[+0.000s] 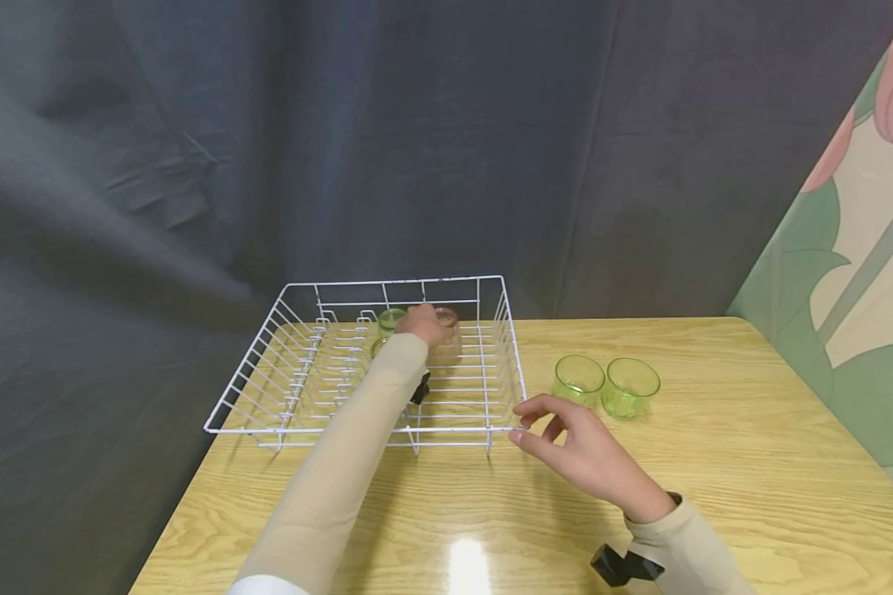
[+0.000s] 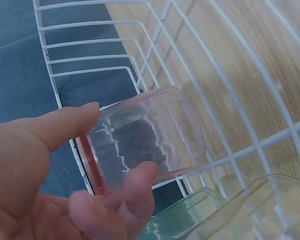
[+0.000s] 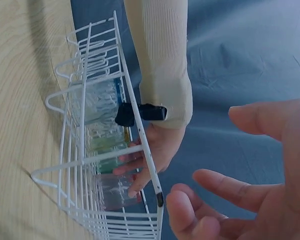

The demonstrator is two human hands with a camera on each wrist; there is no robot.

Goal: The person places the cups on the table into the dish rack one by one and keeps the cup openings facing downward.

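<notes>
My left hand [image 1: 426,324] reaches over the white wire dish rack [image 1: 268,430] and grips a clear pink glass [image 2: 145,135] by its red-tinted base end. In the left wrist view, the thumb lies on one side of this end and curled fingers on the other. The glass stands mouth down among the wires. Next to it are a green glass [image 2: 177,215] and a yellowish glass [image 2: 255,215]. By the rack's front right corner hovers my right hand [image 1: 576,446], holding nothing, its thumb and fingers apart.
Two green glasses [image 1: 579,384] stand side by side on the wooden table [image 1: 714,463], right of the rack. A bluish clear glass [image 3: 97,100] shows through the rack wires in the right wrist view. A dark curtain [image 1: 446,140] hangs behind.
</notes>
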